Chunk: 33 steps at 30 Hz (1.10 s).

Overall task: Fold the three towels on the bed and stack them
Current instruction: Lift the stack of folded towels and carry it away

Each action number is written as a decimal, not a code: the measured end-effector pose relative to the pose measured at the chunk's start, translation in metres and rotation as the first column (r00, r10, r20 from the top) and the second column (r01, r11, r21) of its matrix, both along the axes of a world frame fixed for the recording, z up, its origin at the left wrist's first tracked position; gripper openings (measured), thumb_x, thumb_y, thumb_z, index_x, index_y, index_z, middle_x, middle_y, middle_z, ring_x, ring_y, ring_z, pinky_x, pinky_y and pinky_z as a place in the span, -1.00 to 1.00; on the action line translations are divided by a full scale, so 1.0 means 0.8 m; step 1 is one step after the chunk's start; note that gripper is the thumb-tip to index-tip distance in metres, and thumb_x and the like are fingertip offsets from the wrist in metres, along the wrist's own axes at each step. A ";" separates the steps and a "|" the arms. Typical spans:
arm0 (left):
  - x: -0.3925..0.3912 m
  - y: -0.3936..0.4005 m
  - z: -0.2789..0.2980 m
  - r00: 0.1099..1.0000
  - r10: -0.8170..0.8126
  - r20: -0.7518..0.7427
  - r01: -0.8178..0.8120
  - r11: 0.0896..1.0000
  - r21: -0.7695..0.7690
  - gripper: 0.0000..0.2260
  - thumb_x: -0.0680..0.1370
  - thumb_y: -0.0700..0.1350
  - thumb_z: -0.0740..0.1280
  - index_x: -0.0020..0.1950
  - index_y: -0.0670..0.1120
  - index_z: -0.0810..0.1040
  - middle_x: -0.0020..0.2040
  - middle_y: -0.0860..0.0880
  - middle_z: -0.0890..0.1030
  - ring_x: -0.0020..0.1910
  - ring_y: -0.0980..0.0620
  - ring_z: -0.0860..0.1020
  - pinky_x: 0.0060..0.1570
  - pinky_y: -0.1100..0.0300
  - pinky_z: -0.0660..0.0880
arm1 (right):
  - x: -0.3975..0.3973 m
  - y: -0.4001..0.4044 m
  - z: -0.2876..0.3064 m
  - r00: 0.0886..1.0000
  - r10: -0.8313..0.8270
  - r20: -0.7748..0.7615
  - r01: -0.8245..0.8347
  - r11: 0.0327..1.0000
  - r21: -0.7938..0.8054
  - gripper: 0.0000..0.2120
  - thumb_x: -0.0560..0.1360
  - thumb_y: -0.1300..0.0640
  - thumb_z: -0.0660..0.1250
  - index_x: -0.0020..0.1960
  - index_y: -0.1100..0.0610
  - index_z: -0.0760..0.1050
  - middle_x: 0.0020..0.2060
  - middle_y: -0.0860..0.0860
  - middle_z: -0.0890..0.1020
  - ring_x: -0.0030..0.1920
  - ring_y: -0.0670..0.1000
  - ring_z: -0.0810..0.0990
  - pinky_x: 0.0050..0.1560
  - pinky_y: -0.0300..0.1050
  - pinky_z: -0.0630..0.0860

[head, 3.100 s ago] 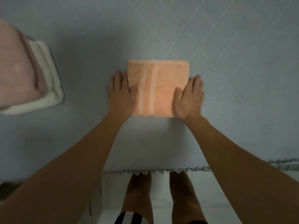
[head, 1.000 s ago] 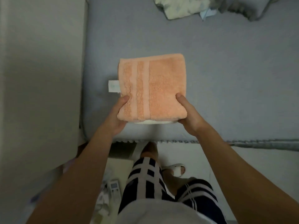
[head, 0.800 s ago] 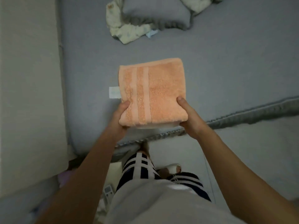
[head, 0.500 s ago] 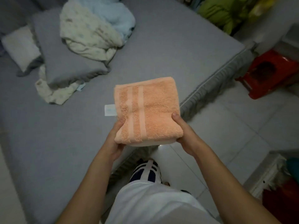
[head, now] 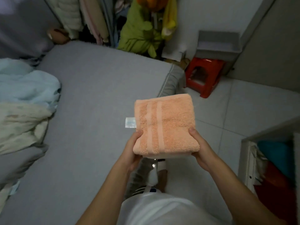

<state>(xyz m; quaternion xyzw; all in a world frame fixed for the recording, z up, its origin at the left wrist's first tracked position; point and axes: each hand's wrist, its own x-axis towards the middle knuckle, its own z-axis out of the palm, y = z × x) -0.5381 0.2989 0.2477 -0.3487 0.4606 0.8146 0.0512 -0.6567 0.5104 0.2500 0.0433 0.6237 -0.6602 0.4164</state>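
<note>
Dim, flat indoor light with soft shadows; motion blur smears the bedding at nine o'clock, and wide-angle distortion bends the edges.

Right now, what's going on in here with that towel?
A person is standing beside the bed, holding a folded orange towel up in the air with both hands. The left hand grips its near left corner and the right hand its near right corner, thumbs on top. A paler layer shows under the towel's near edge. The towel is off the bed, partly over the tiled floor.
</note>
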 end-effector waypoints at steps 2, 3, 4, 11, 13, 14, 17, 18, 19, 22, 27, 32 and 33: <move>-0.071 -0.009 0.001 0.999 -0.052 -0.005 0.052 0.999 -0.003 -0.52 0.51 0.19 0.27 0.35 -0.01 0.48 0.19 -0.12 0.66 0.13 -0.10 0.65 -0.02 -0.02 0.55 | -0.056 0.000 0.004 0.998 -0.062 0.009 0.062 0.998 -0.012 -0.55 0.40 -0.31 0.24 0.17 -0.10 0.55 0.06 -0.07 0.71 0.06 -0.08 0.67 -0.02 -0.13 0.50; -0.105 -0.014 0.003 0.997 -0.079 -0.008 0.079 0.997 -0.004 -0.53 0.52 0.18 0.26 0.36 -0.02 0.48 0.20 -0.12 0.65 0.14 -0.11 0.64 0.00 -0.03 0.54 | -0.083 -0.001 0.004 0.996 -0.088 0.017 0.089 0.996 -0.018 -0.56 0.40 -0.30 0.25 0.16 -0.09 0.56 0.07 -0.06 0.71 0.06 -0.08 0.67 -0.01 -0.13 0.50; -0.139 -0.018 0.005 0.994 -0.107 -0.010 0.107 0.994 -0.005 -0.53 0.53 0.18 0.25 0.36 -0.02 0.49 0.21 -0.13 0.65 0.16 -0.12 0.63 0.04 -0.04 0.53 | -0.109 -0.002 0.005 0.993 -0.113 0.025 0.114 0.993 -0.021 -0.57 0.42 -0.30 0.27 0.15 -0.09 0.57 0.07 -0.05 0.70 0.06 -0.07 0.67 0.01 -0.11 0.50; -0.369 -0.022 -0.002 0.969 -0.247 -0.015 0.247 0.969 -0.017 -0.46 0.48 0.19 0.31 0.38 -0.05 0.47 0.26 -0.18 0.61 0.24 -0.20 0.57 0.22 -0.16 0.48 | -0.303 0.012 -0.009 0.965 -0.251 0.083 0.258 0.962 -0.090 -0.63 0.40 -0.31 0.34 0.07 -0.12 0.65 0.12 0.01 0.69 0.12 0.01 0.66 0.17 0.03 0.46; -0.441 -0.019 -0.010 0.968 -0.251 0.005 0.251 0.968 -0.026 -0.43 0.43 0.21 0.35 0.36 -0.04 0.49 0.23 -0.17 0.63 0.20 -0.17 0.61 0.10 -0.07 0.53 | -0.369 0.019 -0.018 0.956 -0.282 0.082 0.289 0.953 -0.091 -0.59 0.39 -0.30 0.35 0.13 -0.10 0.61 0.11 0.01 0.69 0.12 0.02 0.66 0.13 0.02 0.49; -0.477 -0.016 -0.012 0.967 -0.254 0.019 0.254 0.967 -0.029 -0.41 0.40 0.22 0.37 0.35 -0.03 0.49 0.21 -0.16 0.64 0.18 -0.17 0.62 0.06 -0.04 0.53 | -0.402 0.023 -0.020 0.953 -0.289 0.088 0.296 0.951 -0.086 -0.57 0.40 -0.28 0.35 0.17 -0.08 0.58 0.11 0.01 0.69 0.12 0.03 0.66 0.10 0.00 0.52; -0.585 -0.006 -0.014 0.967 -0.253 0.019 0.253 0.967 -0.011 -0.43 0.40 0.20 0.38 0.34 -0.03 0.50 0.18 -0.13 0.67 0.14 -0.12 0.64 0.05 -0.01 0.53 | -0.508 0.036 -0.023 0.951 -0.287 0.114 0.298 0.950 -0.097 -0.63 0.48 -0.18 0.29 0.20 -0.02 0.54 0.08 0.00 0.70 0.05 -0.02 0.68 -0.09 -0.13 0.62; -0.615 -0.001 -0.012 0.967 -0.255 0.008 0.255 0.967 0.002 -0.46 0.42 0.20 0.38 0.33 -0.02 0.51 0.17 -0.12 0.67 0.13 -0.11 0.65 0.04 0.00 0.54 | -0.538 0.040 -0.022 0.949 -0.291 0.119 0.302 0.950 -0.083 -0.69 0.51 -0.15 0.27 0.18 -0.04 0.54 0.04 -0.04 0.71 0.03 -0.06 0.69 -0.12 -0.15 0.62; -0.646 0.002 -0.012 0.965 -0.262 0.002 0.262 0.965 0.004 -0.48 0.43 0.20 0.37 0.32 0.00 0.51 0.17 -0.11 0.67 0.13 -0.11 0.65 0.07 -0.03 0.55 | -0.569 0.046 -0.024 0.950 -0.294 0.109 0.302 0.951 -0.069 -0.75 0.55 -0.11 0.25 0.15 -0.08 0.57 0.00 -0.09 0.72 0.01 -0.09 0.69 -0.13 -0.17 0.61; -0.735 0.011 -0.010 0.959 -0.281 0.022 0.281 0.960 0.002 -0.48 0.47 0.19 0.34 0.36 -0.03 0.49 0.22 -0.15 0.64 0.23 -0.18 0.58 0.28 -0.16 0.46 | -0.661 0.058 -0.017 0.956 -0.281 0.080 0.284 0.958 -0.039 -0.72 0.52 -0.15 0.28 0.15 -0.10 0.60 0.04 -0.09 0.71 0.07 -0.05 0.66 0.04 -0.07 0.59; -0.864 0.016 -0.014 0.954 -0.300 0.032 0.299 0.954 0.035 -0.46 0.47 0.18 0.34 0.37 -0.05 0.46 0.19 -0.13 0.65 0.20 -0.14 0.61 0.14 -0.04 0.54 | -0.793 0.066 -0.019 0.955 -0.273 0.113 0.283 0.955 -0.084 -0.48 0.41 -0.28 0.36 0.27 -0.03 0.50 0.17 0.00 0.66 0.17 0.01 0.63 0.05 -0.12 0.59; -1.004 0.004 -0.035 0.931 -0.352 0.098 0.346 0.936 0.070 -0.44 0.46 0.13 0.31 0.41 -0.07 0.41 0.30 -0.22 0.56 0.31 -0.26 0.49 0.37 -0.25 0.35 | -0.928 0.061 -0.043 0.955 -0.270 0.121 0.276 0.961 -0.036 -0.37 0.29 -0.33 0.43 0.25 -0.01 0.50 0.14 0.00 0.68 0.14 0.00 0.64 -0.01 -0.18 0.59; -1.035 -0.001 -0.040 0.929 -0.356 0.101 0.349 0.934 0.079 -0.43 0.45 0.12 0.31 0.42 -0.07 0.39 0.32 -0.23 0.54 0.32 -0.28 0.48 0.36 -0.26 0.36 | -0.956 0.057 -0.050 0.952 -0.279 0.125 0.284 0.958 -0.025 -0.38 0.30 -0.33 0.42 0.25 -0.02 0.51 0.14 0.00 0.68 0.15 0.00 0.64 0.01 -0.16 0.58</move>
